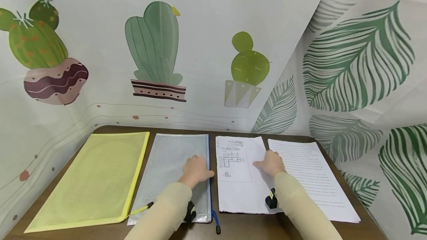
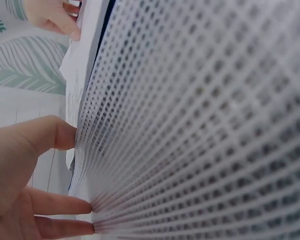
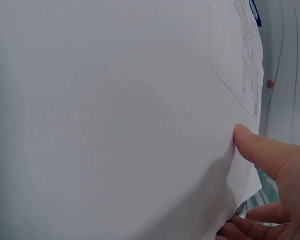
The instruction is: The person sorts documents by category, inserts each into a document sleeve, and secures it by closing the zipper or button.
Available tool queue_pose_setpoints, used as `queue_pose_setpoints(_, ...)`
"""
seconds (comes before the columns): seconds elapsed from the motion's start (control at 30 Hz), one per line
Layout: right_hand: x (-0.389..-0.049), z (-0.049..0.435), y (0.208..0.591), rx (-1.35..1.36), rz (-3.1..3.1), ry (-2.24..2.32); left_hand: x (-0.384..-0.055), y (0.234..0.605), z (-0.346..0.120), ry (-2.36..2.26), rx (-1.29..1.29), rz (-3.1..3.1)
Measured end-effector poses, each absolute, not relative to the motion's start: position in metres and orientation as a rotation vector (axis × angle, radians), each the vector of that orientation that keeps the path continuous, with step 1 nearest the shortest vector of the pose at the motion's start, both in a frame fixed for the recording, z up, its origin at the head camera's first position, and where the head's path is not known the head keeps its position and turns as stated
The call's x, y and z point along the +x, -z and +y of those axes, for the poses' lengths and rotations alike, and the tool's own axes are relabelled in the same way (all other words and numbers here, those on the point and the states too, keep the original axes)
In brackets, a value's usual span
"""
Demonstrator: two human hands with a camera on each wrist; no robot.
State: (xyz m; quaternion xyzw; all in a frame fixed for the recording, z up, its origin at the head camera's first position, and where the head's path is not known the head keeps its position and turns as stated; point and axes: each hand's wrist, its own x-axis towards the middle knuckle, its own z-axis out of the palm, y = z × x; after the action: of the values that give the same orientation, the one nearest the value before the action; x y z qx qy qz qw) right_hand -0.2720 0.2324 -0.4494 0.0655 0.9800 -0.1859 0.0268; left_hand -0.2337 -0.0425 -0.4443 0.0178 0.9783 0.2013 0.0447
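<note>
My left hand [image 1: 197, 169] rests on a clear mesh zipper pouch [image 1: 163, 169] with a blue zipper edge. In the left wrist view, the thumb and outstretched fingertips touch the surface of the mesh [image 2: 200, 130]. The right hand [image 1: 271, 163] is at the right edge of a stack of white paper [image 1: 238, 197] with a line drawing printed on its top sheet. Seen from the right wrist, the thumb lies on top of the paper [image 3: 115, 125] while the other fingers curl in at its edge, their tips partly hidden.
A yellow mesh zipper pouch [image 1: 90, 177] lies at the left of the brown table [image 1: 213, 229]. To the right is a second stack of printed text sheets [image 1: 310, 177]. A blue zipper pull [image 1: 216, 219] hangs toward the front edge. Patterned cloth [image 1: 207, 47] stands behind the table.
</note>
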Motion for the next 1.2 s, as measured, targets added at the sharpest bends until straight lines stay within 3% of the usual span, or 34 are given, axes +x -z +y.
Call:
queue_pose_setpoints(0.77, -0.281, 0.219, 0.443, 0.263, 2.950, 0.770, -0.249, 0.432, -0.061, -0.643, 0.159, 2.854)
queue_pose_setpoints(1.2, -0.274, 0.245, 0.437, 0.248, 2.727, 1.130, -0.245, 0.430, -0.060, -0.681, 0.170, 2.829)
